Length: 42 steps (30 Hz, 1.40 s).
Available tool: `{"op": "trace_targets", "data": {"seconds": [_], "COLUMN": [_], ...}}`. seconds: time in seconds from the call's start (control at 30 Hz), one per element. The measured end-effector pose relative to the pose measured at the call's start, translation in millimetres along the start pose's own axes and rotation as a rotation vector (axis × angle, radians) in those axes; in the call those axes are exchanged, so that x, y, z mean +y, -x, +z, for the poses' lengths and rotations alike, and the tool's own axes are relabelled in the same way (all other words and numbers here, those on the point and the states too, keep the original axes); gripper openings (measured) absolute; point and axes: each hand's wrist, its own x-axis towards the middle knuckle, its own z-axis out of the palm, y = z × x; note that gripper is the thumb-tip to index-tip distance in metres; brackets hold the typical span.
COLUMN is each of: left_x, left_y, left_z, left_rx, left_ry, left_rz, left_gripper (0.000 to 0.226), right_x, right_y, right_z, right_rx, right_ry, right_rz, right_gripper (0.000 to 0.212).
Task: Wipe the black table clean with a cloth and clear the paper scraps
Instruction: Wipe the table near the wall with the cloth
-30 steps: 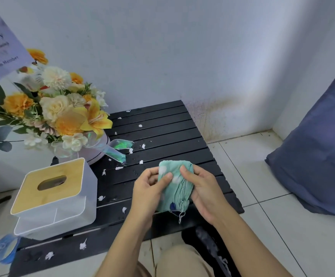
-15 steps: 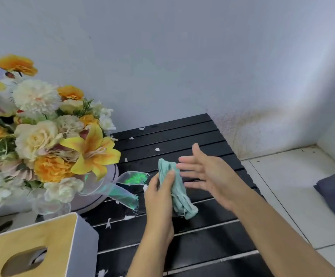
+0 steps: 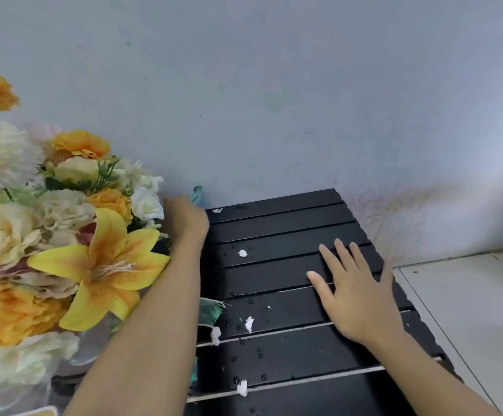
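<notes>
light: soft, even | shadows: faint | blur: flowers (image 3: 64, 235), perhaps motion | edges: bowed

Single view, head-worn, wide-angle. It faces forward and down across the black slatted wooden table (image 3: 289, 235) toward the pale grey-blue painted wall (image 3: 274, 85), which fills the upper half. Close range: the tabletop runs off the bottom edge. Both bare forearms enter from below, the left hand (image 3: 185, 214) at the table's far side, the right hand (image 3: 355, 295) mid-frame. The yellow, orange and cream flower bouquet (image 3: 64, 250) crowds the left edge (very near the lens). The white tiled floor (image 3: 469, 295) shows at the right margin.
</notes>
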Motion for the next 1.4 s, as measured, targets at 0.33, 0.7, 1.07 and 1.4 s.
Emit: {"op": "trace_targets", "data": {"seconds": [0.33,0.7,1.07,1.4], "left_x": [-24,-6,14,21], "left_y": [-1,8,-12,-13], "left_z": [10,29,49,71], "left_rx": [-0.165,-0.363,-0.287,-0.071], "left_ry": [0.152,0.100,-0.005,-0.077], "left_rz": [0.192,0.366,0.465,0.319], "left_gripper": [0.013,0.014,0.017,0.017], "right_x": [-1,-1,0,-4], "right_y": [2,1,-1,0], "right_z": [2,3,3,2], "right_rx": [0.044,0.069,0.055,0.051], "right_ry": [-0.008,-0.032,-0.034,-0.023], "right_rz": [-0.002,-0.003,-0.005,0.015], "right_gripper": [0.073,0.071,0.071,0.072]}}
